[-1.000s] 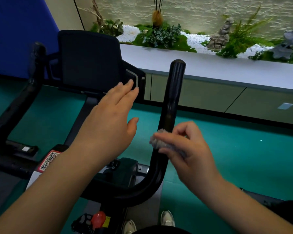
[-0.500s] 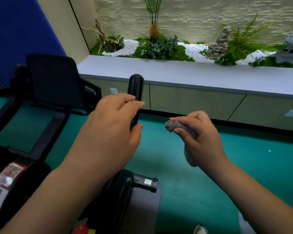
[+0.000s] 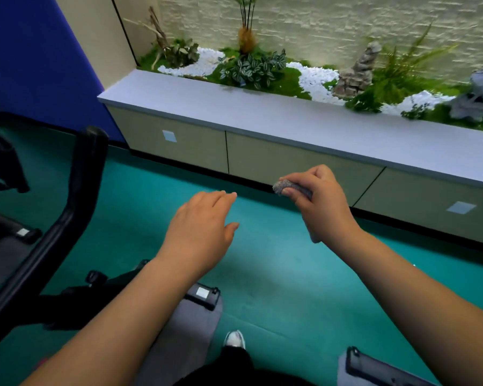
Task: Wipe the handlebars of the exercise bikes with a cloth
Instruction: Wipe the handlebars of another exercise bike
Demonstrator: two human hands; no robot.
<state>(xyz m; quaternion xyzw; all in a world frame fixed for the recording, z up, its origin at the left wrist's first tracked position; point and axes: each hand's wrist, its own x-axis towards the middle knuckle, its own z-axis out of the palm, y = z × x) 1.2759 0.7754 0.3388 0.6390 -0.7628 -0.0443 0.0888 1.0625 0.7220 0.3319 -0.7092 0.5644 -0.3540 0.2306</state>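
Here, over open teal floor (image 3: 276, 274), the right hand (image 3: 322, 207) pinches a nubby grey cloth (image 3: 290, 188), the left hand (image 3: 200, 232) relaxed, well clear of the curved black handlebar (image 3: 76, 196).

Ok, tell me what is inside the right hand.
The right hand pinches a grey cloth; one bunched end pokes out past the fingertips. The rest is covered by the fingers and palm, so its full size cannot be seen.
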